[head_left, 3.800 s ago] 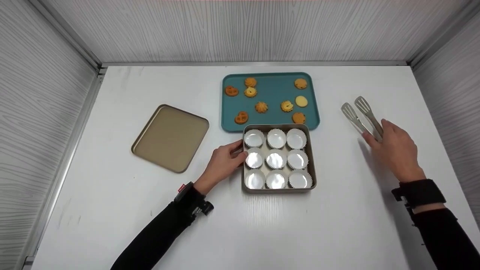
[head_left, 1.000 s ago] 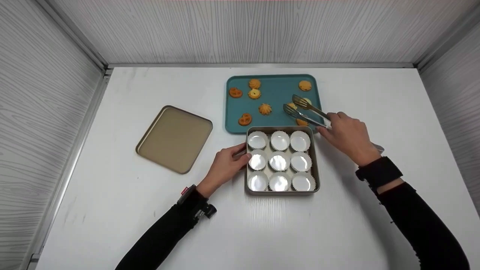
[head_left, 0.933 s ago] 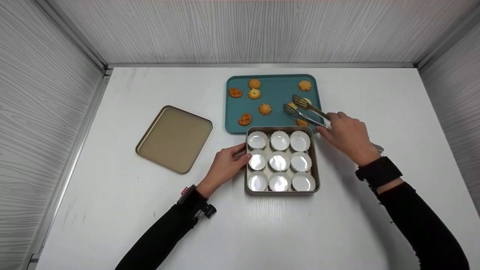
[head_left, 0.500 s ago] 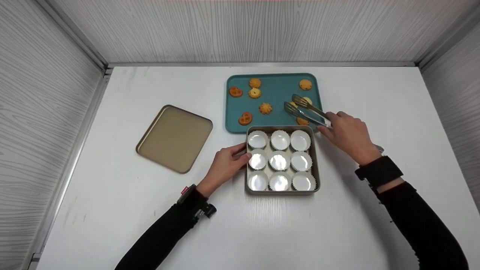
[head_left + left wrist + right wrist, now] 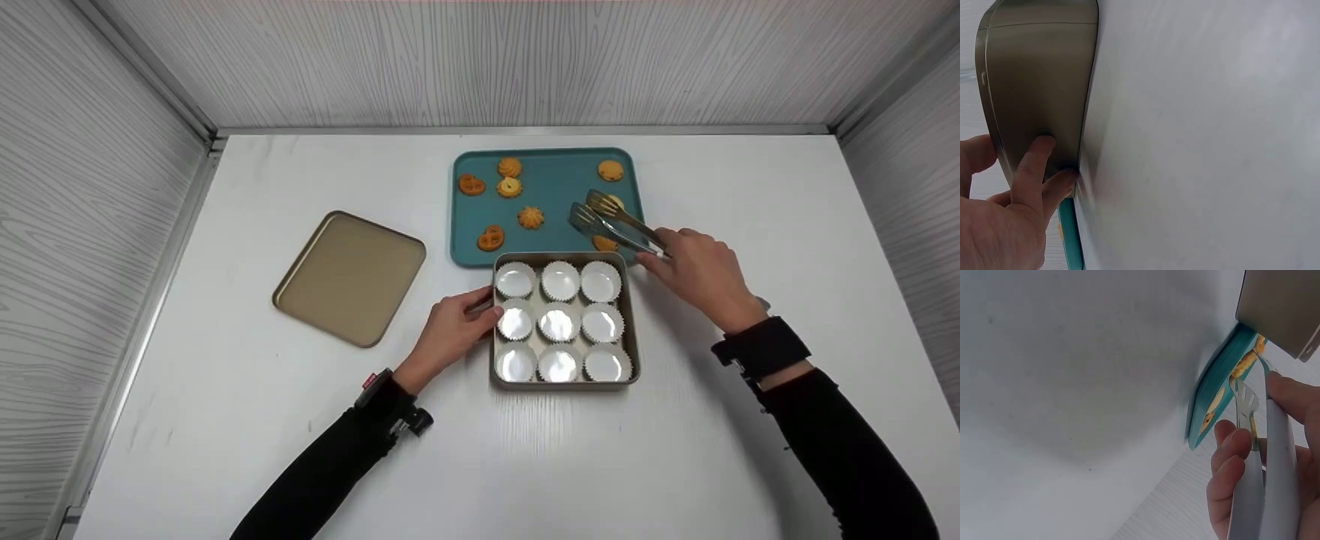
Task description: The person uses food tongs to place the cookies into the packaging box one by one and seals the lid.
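Observation:
In the head view my left hand holds the left wall of a square metal tin, thumb at the rim. The left wrist view shows its fingers against the tin's outer side. Several white paper cups line the tin in rows, with no cookies in them. My right hand grips metal serving tongs. Their slotted heads reach over the teal tray, one on each side of a cookie they mostly hide. In the right wrist view the tongs reach a golden cookie on the tray.
Several cookies lie scattered on the tray, among them a pretzel-shaped cookie and a round one. The tin stands against the tray's front edge. A flat gold lid lies at the left. Grey wood-grain panels bound the white table.
Since the oldest frame, my right hand has carried the tongs leftward from the bare table to over the tray. In the last second they shift only slightly. My left hand stays at the tin.

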